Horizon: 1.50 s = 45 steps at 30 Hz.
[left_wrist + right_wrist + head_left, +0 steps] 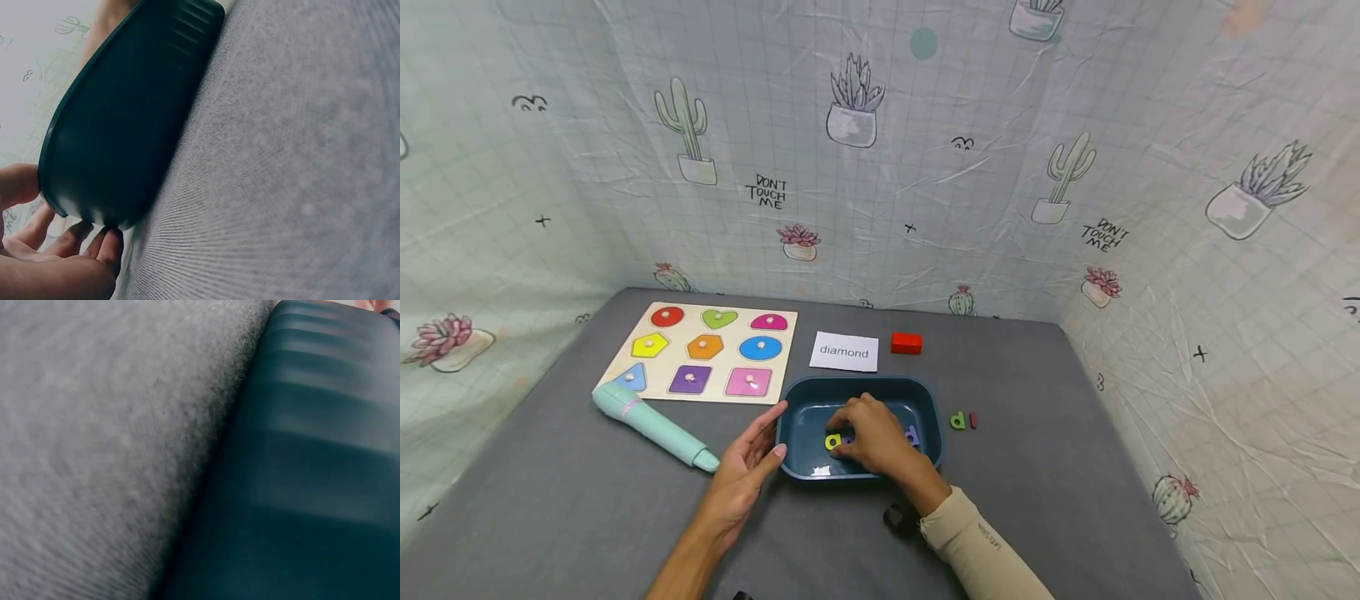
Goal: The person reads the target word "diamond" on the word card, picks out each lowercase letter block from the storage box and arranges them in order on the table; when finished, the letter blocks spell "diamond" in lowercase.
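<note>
My left hand point(747, 471) holds the left end of a dark blue tray point(859, 477); thumb and forefinger lie at its rim. In the left wrist view, several fingertips press the end wall of the tray point(106, 137). My right hand point(874, 435) reaches down inside, its thumb and forefinger curled around a yellow letter point(832, 442). A purple letter point(847, 438) shows partly beside it, and another purple letter point(912, 435) lies at the tray's right side. The right wrist view shows only the tray's ribbed outer wall point(312, 469), not the fingers.
Right of the tray lie a green letter d point(957, 421) and a narrow red piece point(973, 421). Behind it are a "diamond" card point(844, 352) and a red block point(906, 343). At left are a shape puzzle board point(662, 373) and a mint-green folded umbrella-like thing point(658, 427).
</note>
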Each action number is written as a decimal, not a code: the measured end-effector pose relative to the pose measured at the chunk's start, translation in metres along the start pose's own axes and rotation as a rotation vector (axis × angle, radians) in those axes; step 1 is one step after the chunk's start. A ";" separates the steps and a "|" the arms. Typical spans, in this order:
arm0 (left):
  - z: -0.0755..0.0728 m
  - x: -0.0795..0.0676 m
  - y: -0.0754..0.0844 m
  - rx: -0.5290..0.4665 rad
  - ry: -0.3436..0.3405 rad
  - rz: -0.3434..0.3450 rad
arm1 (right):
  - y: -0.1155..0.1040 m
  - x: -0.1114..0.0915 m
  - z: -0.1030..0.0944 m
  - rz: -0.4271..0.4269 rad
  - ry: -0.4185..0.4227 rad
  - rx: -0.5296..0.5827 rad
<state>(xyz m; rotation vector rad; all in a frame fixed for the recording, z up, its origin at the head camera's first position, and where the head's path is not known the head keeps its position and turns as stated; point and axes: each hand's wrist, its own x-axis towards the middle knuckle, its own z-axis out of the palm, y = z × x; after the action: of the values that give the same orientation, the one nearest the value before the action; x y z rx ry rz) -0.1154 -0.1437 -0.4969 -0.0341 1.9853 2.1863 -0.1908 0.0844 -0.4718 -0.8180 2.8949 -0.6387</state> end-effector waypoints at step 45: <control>-0.002 0.000 -0.004 -0.041 -0.010 0.041 | -0.002 -0.014 -0.008 -0.139 0.436 0.101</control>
<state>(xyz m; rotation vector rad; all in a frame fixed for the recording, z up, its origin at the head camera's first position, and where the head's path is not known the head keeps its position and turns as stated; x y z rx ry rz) -0.1153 -0.1447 -0.5015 0.0120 1.9529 2.2477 -0.1795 0.0932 -0.4643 -0.9796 3.1636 -1.0932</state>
